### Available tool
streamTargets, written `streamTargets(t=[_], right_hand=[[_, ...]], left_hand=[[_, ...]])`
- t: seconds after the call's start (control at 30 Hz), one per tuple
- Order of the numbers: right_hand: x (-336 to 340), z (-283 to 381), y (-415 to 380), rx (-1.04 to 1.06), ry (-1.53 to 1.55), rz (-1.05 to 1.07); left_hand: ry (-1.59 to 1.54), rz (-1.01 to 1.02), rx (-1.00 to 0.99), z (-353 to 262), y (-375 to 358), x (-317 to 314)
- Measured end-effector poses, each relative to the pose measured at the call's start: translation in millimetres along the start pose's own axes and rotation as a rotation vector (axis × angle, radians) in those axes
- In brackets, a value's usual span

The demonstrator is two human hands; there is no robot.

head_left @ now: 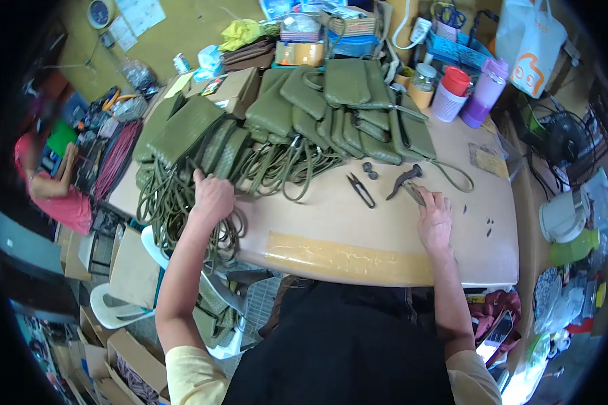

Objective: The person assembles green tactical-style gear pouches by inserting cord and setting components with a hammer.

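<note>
My left hand (214, 197) reaches into the pile at the left of the table, its fingers bent down against green cords (161, 202) beside a stack of woven-textured green pouches (189, 129). What its fingertips grip is hidden. My right hand (435, 221) is closed around the handles of dark-headed pliers (405, 179) lying on the table. Left of the pliers are small black-handled snips (361, 191) and two small dark round pieces (369, 170). More green pouches (348, 84) are heaped across the back middle, with looped straps (294, 165) spilling forward.
At the back right stand a purple bottle (476, 101), a red-lidded cup (449, 94), a jar (423, 84) and a blue basket (458, 50). Brown tape (348, 258) covers the table's front edge. Another person (54, 182) sits at the far left. A white chair (118, 310) stands at lower left.
</note>
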State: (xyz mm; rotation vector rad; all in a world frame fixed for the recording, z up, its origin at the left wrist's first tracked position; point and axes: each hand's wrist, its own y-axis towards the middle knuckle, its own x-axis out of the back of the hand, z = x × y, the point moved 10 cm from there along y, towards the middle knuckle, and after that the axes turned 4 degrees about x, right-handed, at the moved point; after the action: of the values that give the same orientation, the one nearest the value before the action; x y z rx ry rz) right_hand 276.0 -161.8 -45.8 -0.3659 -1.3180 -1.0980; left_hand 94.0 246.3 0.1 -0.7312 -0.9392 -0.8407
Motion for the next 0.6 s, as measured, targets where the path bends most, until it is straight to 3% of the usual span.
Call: streamTargets(t=[0.03,0.1,0.13,0.2,0.23,0.3,0.33,0.4,0.47,0.6], right_hand=[[1.9,-1.4,0.1,-0.003,-0.007,-0.011],[3.7,-3.3,-1.2,-0.034,-0.041,-0.007],[4.1,-1.2,-0.1,-0.04,-0.064,-0.002],[13.1,9.3,2.9,-0.031,-0.097,-0.073],[18.1,20.5,5.9,-0.004,-0.117,-0.133],[11.0,73.6,9.7,0.324,0.173,-0.197],[-6.6,90.4,13.2,0.3,0.3,-0.139],[-32.1,114.3,18.6,0.282,0.43,-0.081],[-51.6,125.6,27.5,0.276,0.165,0.007],[-67.2,120.7,19.9,0.246,0.176,0.196]], left_hand=[[0.001,-0.009,-0.025,-11.4,-5.5,5.3],[-0.267,-0.771,-0.141,-28.0,-40.9,80.2],[-0.272,-0.783,-0.162,-36.4,-38.1,83.0],[-0.795,-0.528,-0.184,-40.0,-16.4,71.3],[-0.877,-0.554,-0.188,-45.0,-13.3,80.4],[-1.008,-0.65,-0.188,-55.6,2.5,102.8],[-1.143,-0.743,-0.178,-53.5,10.7,113.8],[-1.056,-1.041,-0.212,-54.4,22.5,142.0],[-0.962,-1.166,-0.082,-45.4,46.1,155.0],[-0.878,-1.057,0.007,-51.0,90.0,167.1]])
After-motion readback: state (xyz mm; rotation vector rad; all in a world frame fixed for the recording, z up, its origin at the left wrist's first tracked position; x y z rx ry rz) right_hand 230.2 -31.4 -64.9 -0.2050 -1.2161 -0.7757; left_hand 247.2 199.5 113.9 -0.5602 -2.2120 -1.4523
